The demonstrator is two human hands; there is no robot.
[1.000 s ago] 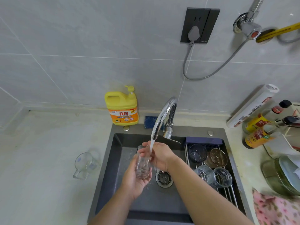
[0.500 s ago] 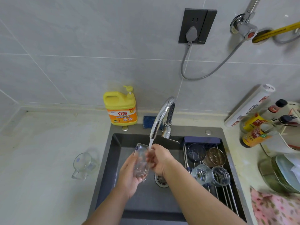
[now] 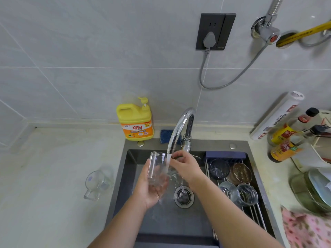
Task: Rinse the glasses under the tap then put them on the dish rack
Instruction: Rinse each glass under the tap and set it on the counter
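head view looks down on a dark sink [image 3: 129,176] set into a pale tabletop [image 3: 53,176]. the left hand [image 3: 152,190] is wrapped around a clear glass [image 3: 156,169], palm under its lower part and fingers curled behind it, holding it tilted beside the stream of water [image 3: 168,161] that runs from the chrome tap [image 3: 179,127]. the right hand [image 3: 186,165] is partly closed just under the spout, fingertips at the rim side of the same glass, with water splashing over both; whether it truly grips the glass cannot be told. the stream falls toward the round drain [image 3: 184,196] between the two forearms.

on the right side of the sink lies a wire dish rack [image 3: 254,215] carrying four glasses: a dark-tinted one [image 3: 219,169], a brownish one [image 3: 242,172], and two clear ones [image 3: 228,191] [image 3: 247,194] nearer the camera, side by side. a clear glass mug [image 3: 97,183] lies on its side on the tabletop left of the sink. a yellow detergent bottle [image 3: 134,120] stands against the tiled wall behind the sink, with a blue sponge [image 3: 165,135] beside the tap's base.
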